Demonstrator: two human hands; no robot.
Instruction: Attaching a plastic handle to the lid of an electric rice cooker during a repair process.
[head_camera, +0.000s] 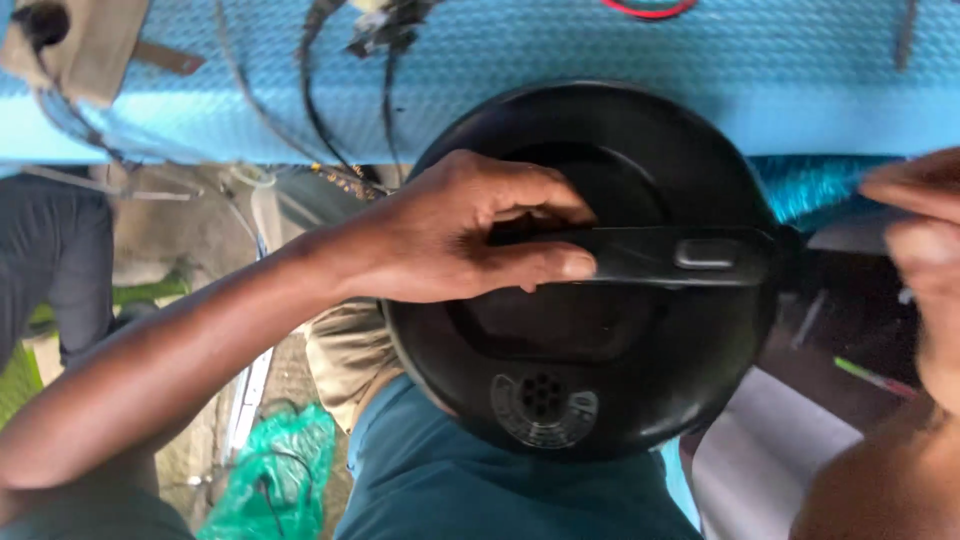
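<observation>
The left hand (470, 235) is wrapped around the bar handle (660, 256) of a round black lid (590, 380), held over the lap before the blue surface (700, 70); the right hand (925, 250) hovers beside the lid's edge, fingers loosely together, holding nothing. With only one hand gripping, the lid could tilt and slip.

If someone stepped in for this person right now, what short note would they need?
Left hand: closed around the handle of the round black lid, held over the lap in front of the blue bench.
Right hand: at the right edge, fingers bent, beside the handle's end; contact unclear.
Done: lid is gripped, vent facing the camera.
Left: cannot tell; cables on the bench lie untouched.
</observation>
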